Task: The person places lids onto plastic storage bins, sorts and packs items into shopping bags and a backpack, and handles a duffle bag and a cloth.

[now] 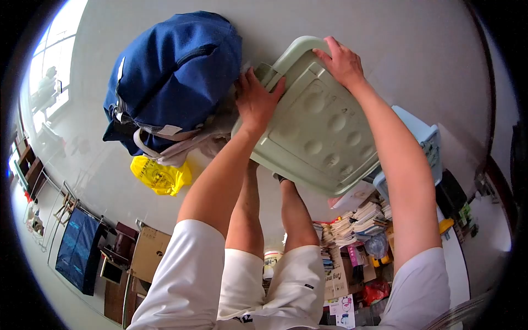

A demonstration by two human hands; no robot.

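Observation:
A pale green plastic storage box lid (297, 129) with rows of round dimples lies tilted across the middle of the view, above the floor and in front of my legs. My left hand (257, 103) grips its left edge near a corner, thumb on top and fingertips over the rim. At the far right corner, my right hand (342, 63) is closed round the raised rim. Whether a box body sits beneath the lid is hidden. Close to my left hand stands a bulky dark blue bag (176, 82) with a zip and pale straps.
A yellow plastic bag (161, 175) lies below the blue bag. Light blue plastic bins (418, 129) stand right of the lid. Stacks of books (357, 223) and cardboard boxes (336, 278) crowd the lower right. A white tub (271, 263) sits behind my legs.

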